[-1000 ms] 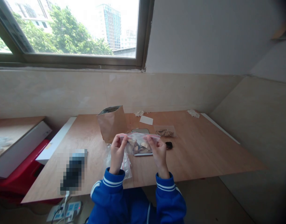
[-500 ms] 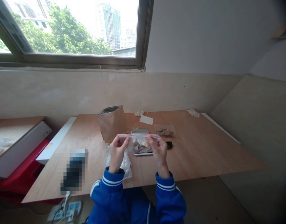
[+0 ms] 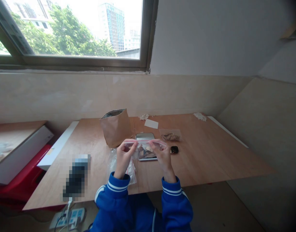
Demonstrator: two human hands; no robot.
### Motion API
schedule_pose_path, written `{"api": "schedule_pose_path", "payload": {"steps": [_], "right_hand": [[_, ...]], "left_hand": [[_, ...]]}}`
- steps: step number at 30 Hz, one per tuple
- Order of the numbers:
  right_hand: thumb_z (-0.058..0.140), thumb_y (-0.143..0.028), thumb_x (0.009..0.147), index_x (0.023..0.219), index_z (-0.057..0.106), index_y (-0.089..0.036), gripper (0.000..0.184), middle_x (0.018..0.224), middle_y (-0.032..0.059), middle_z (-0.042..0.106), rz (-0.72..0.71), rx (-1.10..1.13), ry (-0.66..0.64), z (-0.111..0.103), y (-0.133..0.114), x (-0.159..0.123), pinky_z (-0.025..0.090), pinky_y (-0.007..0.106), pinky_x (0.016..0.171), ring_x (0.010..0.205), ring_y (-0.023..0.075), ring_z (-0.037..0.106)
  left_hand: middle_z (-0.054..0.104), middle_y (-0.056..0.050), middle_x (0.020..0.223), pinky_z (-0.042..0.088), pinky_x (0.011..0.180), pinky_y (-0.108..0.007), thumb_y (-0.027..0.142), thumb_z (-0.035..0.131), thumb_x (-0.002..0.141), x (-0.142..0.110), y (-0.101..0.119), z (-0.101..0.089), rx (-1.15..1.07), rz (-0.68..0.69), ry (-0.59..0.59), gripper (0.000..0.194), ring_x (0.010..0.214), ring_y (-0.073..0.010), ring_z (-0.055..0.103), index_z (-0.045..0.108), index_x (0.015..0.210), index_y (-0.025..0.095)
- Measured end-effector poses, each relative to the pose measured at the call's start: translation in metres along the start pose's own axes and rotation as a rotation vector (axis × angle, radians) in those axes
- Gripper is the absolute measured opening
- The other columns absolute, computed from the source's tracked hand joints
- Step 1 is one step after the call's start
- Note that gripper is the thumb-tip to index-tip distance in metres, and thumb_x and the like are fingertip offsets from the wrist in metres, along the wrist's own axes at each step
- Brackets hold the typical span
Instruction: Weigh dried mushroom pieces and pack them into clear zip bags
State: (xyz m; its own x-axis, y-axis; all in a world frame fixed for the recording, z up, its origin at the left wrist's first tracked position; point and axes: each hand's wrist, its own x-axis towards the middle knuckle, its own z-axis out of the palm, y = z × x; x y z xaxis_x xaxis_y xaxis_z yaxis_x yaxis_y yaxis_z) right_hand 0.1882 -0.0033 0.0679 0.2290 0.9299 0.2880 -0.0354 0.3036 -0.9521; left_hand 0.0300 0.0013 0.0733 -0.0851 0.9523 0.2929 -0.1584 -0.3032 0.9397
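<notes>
My left hand (image 3: 125,156) and my right hand (image 3: 163,157) both pinch the red-lined top strip of a clear zip-lock bag (image 3: 143,146), thumbs pressed along it. Brownish dried pieces show inside the bag between my hands. Behind and below it lies a flat kitchen scale (image 3: 145,136) with a pale top, partly covered by the bag. Under my left wrist is a stack of clear zip-lock bags (image 3: 131,172). Just right of my right hand sits a small black object (image 3: 174,149).
A brown paper bag (image 3: 116,129) stands with its top open behind my left hand. Another filled clear bag (image 3: 171,135) and a white card (image 3: 151,123) lie farther back. At left are a pixelated dark device (image 3: 77,178) with a cable and a power strip (image 3: 68,218) below the table edge.
My thumbs and fingers have slid inward along the bag's top strip, so both hands are slightly closer together. The things on the table stay where they were.
</notes>
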Motion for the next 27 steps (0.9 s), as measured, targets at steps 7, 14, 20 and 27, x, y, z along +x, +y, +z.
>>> {"api": "schedule_pose_path", "payload": {"steps": [7,14,20,27], "right_hand": [[0.071,-0.038,0.077,0.078,0.072,-0.019,0.019,0.080,0.0044,0.073,-0.002,0.008,-0.002,-0.001,-0.001,0.000,0.055,0.030,0.071,0.077,0.0203,0.069],[0.075,-0.036,0.073,0.080,0.072,-0.019,0.018,0.081,0.0042,0.074,0.066,0.065,-0.139,0.002,-0.006,0.002,0.057,0.032,0.073,0.077,0.0206,0.070],[0.075,-0.035,0.073,0.075,0.071,-0.019,0.017,0.075,0.0031,0.073,-0.018,0.006,-0.066,0.007,-0.001,0.002,0.056,0.031,0.071,0.074,0.0200,0.069],[0.066,-0.039,0.083,0.104,0.069,-0.024,0.027,0.115,0.0064,0.069,-0.255,-0.317,-0.053,-0.001,-0.015,0.008,0.044,0.042,0.096,0.109,0.0238,0.059]], "left_hand": [[0.070,-0.004,0.084,0.052,0.069,-0.025,0.033,0.070,0.078,-0.001,-0.001,0.001,0.003,0.005,0.009,0.020,0.078,-0.0160,0.066,0.071,0.087,0.016],[0.068,-0.005,0.086,0.050,0.069,-0.024,0.030,0.069,0.080,0.001,0.000,0.001,0.053,0.067,-0.109,0.015,0.080,-0.0154,0.064,0.072,0.083,0.016],[0.067,-0.005,0.084,0.050,0.068,-0.024,0.032,0.068,0.080,0.001,0.002,0.000,0.083,0.071,-0.109,0.017,0.079,-0.0156,0.063,0.070,0.082,0.016],[0.067,-0.004,0.084,0.049,0.071,-0.026,0.032,0.068,0.080,0.008,-0.001,-0.010,0.212,0.141,-0.064,0.016,0.079,-0.0160,0.064,0.070,0.085,0.017]]}}
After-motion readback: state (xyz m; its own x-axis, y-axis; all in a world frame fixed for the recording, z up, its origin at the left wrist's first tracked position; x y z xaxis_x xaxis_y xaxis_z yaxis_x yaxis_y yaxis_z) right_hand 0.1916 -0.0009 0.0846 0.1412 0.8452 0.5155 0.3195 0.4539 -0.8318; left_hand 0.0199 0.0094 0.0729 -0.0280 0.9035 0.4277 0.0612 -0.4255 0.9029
